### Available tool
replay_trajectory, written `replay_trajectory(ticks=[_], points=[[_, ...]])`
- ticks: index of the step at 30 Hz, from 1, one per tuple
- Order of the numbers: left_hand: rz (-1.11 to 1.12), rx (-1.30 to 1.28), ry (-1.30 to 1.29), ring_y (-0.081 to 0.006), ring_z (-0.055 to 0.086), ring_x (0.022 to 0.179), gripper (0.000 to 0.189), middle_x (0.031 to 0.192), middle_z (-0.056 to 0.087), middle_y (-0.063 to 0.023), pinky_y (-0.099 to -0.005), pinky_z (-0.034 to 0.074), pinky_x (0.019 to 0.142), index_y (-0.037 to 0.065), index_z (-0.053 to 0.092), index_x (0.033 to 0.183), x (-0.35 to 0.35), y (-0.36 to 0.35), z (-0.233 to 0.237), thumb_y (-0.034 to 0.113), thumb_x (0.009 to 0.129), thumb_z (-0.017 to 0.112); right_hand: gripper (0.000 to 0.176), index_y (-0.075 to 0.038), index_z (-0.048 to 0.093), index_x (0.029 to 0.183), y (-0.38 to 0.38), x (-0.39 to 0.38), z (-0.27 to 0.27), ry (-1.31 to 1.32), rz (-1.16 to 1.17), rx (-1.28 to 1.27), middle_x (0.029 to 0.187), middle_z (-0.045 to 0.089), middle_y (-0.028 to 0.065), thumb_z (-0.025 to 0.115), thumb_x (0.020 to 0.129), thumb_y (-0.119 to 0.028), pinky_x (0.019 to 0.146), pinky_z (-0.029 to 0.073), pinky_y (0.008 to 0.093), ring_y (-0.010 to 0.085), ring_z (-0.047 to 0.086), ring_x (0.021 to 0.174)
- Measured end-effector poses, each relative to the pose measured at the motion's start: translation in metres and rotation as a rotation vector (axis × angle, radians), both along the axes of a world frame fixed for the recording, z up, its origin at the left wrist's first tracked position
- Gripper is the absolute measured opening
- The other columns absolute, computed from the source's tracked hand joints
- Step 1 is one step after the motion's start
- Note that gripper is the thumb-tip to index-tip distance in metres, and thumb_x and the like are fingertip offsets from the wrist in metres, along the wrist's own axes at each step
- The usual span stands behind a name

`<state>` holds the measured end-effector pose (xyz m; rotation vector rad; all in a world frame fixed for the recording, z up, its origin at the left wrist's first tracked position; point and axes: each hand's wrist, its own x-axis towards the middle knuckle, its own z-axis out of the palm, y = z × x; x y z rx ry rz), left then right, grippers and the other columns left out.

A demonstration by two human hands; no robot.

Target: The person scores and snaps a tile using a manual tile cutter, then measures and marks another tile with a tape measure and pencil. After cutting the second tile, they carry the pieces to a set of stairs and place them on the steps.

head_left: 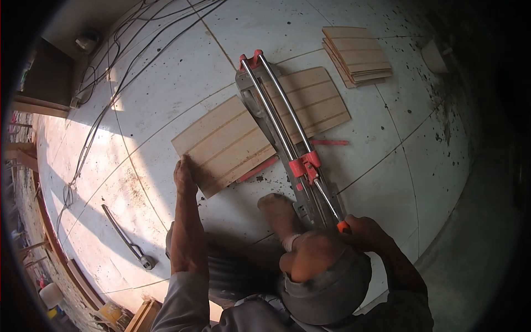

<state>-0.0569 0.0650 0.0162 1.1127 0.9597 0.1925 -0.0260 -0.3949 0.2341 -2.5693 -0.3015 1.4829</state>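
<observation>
I see white tiled floor: tile cutter, tile stack, cables, metal tool, red strip.

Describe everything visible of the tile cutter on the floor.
A manual tile cutter: grey metal base, two shiny parallel rails with red end caps at the far end, a red carriage nearer the person. It lies diagonally on the pale floor, a tan grooved tile across it under the rails. The right hand grips its orange-tipped lever handle; a foot rests by the base's near end.
</observation>
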Motion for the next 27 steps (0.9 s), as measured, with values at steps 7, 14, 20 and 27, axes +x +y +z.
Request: replay_trajectory(ticks=[7,14,20,27], points=[[0.118,0.074,-0.001,-0.0256,0.056,0.096,0.047,0.107,0.057,-0.0149,-0.038,0.047,0.085,-0.004,0.052,0.115,-0.033,0.012,-0.004,0.038,0.095,0.045,0.045,-0.005,0.055,0.098,-0.041,-0.043,-0.034,-0.006,0.068,0.056,0.083,0.065,0.0158,0.061,0.079,-0.045,0.073,0.049,0.0438,0.0346,0.064,0.083],[0.243,0.124,0.102,-0.0253,0.055,0.098,0.05,0.112,0.056,-0.0153,-0.0369,0.044,0.088,-0.005,0.053,0.118,-0.047,0.02,-0.003,0.038,0.096,0.046,0.039,-0.006,0.058,0.096,-0.041,-0.021,-0.052,0.113,0.191,0.021,0.085,0.065,0.0156,0.061,0.079,-0.041,0.075,0.05,0.0411,0.0324,0.065,0.083],[0.247,0.033,0.127,-0.021,0.056,0.094,0.049,0.108,0.059,-0.0126,-0.0316,0.046,0.084,-0.004,0.056,0.115,-0.054,0.029,0.017,0.04,0.096,0.046,0.037,0.003,0.057,0.099,-0.013,0.101,-0.098,-0.296,-0.774,0.43,0.084,0.063,0.013,0.064,0.079,-0.028,0.066,0.05,0.0315,0.02,0.063,0.076],[0.122,0.124,0.051,-0.022,0.056,0.101,0.057,0.115,0.055,-0.015,-0.0319,0.045,0.087,-0.004,0.045,0.128,-0.064,0.035,0.088,0.043,0.099,0.03,0.054,0.006,0.047,0.121,0.052,0.192,-0.183,0.015,-1.427,0.609,0.1,0.058,0.0199,0.06,0.085,-0.031,0.076,0.052,0.0434,0.0303,0.061,0.087]])
